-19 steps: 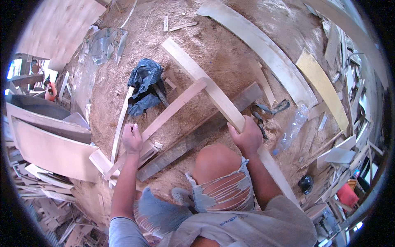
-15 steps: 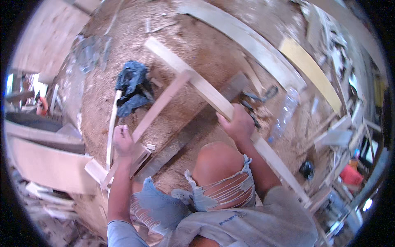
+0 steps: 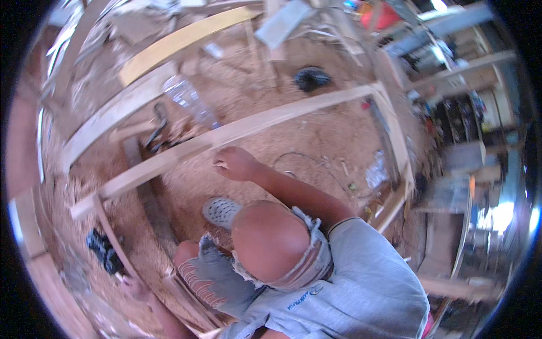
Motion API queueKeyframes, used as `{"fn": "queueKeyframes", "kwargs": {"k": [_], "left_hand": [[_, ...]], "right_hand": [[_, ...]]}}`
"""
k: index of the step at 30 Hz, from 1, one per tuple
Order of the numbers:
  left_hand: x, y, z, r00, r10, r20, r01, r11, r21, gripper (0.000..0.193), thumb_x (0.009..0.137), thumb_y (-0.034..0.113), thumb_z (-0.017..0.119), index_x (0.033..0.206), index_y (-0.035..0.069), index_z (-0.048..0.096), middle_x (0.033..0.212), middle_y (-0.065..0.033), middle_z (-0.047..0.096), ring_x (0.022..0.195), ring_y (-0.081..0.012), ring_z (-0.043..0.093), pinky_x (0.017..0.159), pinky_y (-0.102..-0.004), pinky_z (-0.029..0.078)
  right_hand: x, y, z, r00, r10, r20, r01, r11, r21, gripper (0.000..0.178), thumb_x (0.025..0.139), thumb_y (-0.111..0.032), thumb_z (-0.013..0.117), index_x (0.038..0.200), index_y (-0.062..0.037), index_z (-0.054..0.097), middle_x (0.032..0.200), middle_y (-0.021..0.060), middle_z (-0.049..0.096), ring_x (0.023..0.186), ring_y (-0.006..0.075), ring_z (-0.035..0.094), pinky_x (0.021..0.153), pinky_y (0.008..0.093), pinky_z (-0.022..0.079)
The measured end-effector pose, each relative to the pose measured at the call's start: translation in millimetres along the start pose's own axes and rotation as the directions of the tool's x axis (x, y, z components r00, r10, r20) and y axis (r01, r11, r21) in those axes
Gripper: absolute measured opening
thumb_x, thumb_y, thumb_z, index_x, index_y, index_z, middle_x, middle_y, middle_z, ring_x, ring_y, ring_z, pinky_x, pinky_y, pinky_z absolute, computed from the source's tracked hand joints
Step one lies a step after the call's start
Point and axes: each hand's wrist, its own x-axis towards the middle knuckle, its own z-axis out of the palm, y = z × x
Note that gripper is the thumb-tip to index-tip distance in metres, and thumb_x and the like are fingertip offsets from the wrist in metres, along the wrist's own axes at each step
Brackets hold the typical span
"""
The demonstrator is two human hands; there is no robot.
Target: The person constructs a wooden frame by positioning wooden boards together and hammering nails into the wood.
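Observation:
A long pale wooden beam (image 3: 237, 129) runs across the view and belongs to a wooden frame. My right hand (image 3: 236, 164) is just on the near side of the beam, apart from it, with its fingers curled closed; a pale spot shows at the fingertips, too small to name. At the lower left, my left hand (image 3: 135, 289) is closed beside a thin wooden strip (image 3: 116, 237), which meets the beam near its left end. What the left fingers hold, if anything, is blurred. On the right, another beam (image 3: 394, 133) joins the long one at a corner.
Sawdust covers the ground. Beyond the beam lie a clear plastic bottle (image 3: 189, 99), a black round object (image 3: 311, 78) and a yellowish board (image 3: 186, 42). A dark plastic bag (image 3: 103, 250) lies left of the strip. Shelving (image 3: 451, 198) stands at the right.
The view has swung to the right, bringing the frame's right corner and the shelving into sight. My right hand has let go of the long beam. My left hand stays beside the strip.

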Motion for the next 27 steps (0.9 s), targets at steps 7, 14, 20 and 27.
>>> {"fn": "queueKeyframes", "kwargs": {"k": [7, 14, 20, 27], "left_hand": [[-9, 27, 3, 0.984, -0.142, 0.105, 0.14, 0.99, 0.023, 0.039, 0.11, 0.029, 0.056, 0.125, -0.003, 0.071, 0.118, -0.026, 0.073, 0.105, -0.0431, 0.071, 0.09, -0.0478, 0.057], [-33, 60, -20, 0.991, -0.074, 0.114, 0.065, 0.995, 0.079, 0.038, 0.111, 0.028, 0.054, 0.126, -0.004, 0.069, 0.12, -0.0264, 0.072, 0.109, -0.0427, 0.07, 0.093, -0.0482, 0.055], [-63, 112, -36, 0.997, -0.015, 0.074, 0.003, 0.987, 0.16, 0.038, 0.112, 0.026, 0.052, 0.127, -0.005, 0.067, 0.122, -0.0267, 0.071, 0.113, -0.0424, 0.069, 0.096, -0.0485, 0.054], [-46, 231, 19, 0.926, 0.359, 0.119, -0.363, 0.932, 0.008, 0.037, 0.113, 0.024, 0.049, 0.128, -0.006, 0.065, 0.124, -0.027, 0.07, 0.117, -0.042, 0.067, 0.099, -0.0489, 0.052]], "right_hand": [[-182, -19, -89, 0.918, 0.282, -0.28, -0.245, 0.956, 0.16, 0.023, 0.095, -0.024, 0.074, 0.11, -0.0077, 0.076, 0.101, 0.0171, 0.078, 0.088, 0.0343, 0.076, 0.078, 0.0451, 0.06], [-243, 9, -131, 0.871, 0.312, -0.379, -0.297, 0.95, 0.098, 0.022, 0.091, -0.024, 0.076, 0.107, -0.0094, 0.076, 0.096, 0.017, 0.078, 0.087, 0.0369, 0.076, 0.078, 0.0476, 0.06], [-273, 55, -111, 0.732, 0.577, -0.362, -0.552, 0.814, 0.18, 0.024, 0.089, -0.025, 0.076, 0.107, -0.0102, 0.078, 0.098, 0.0185, 0.077, 0.089, 0.0389, 0.076, 0.079, 0.0486, 0.059], [-304, 98, -109, 0.699, 0.644, -0.311, -0.528, 0.758, 0.382, 0.026, 0.09, -0.03, 0.077, 0.107, -0.01, 0.077, 0.095, 0.0177, 0.076, 0.088, 0.0362, 0.075, 0.079, 0.0453, 0.058]]}}
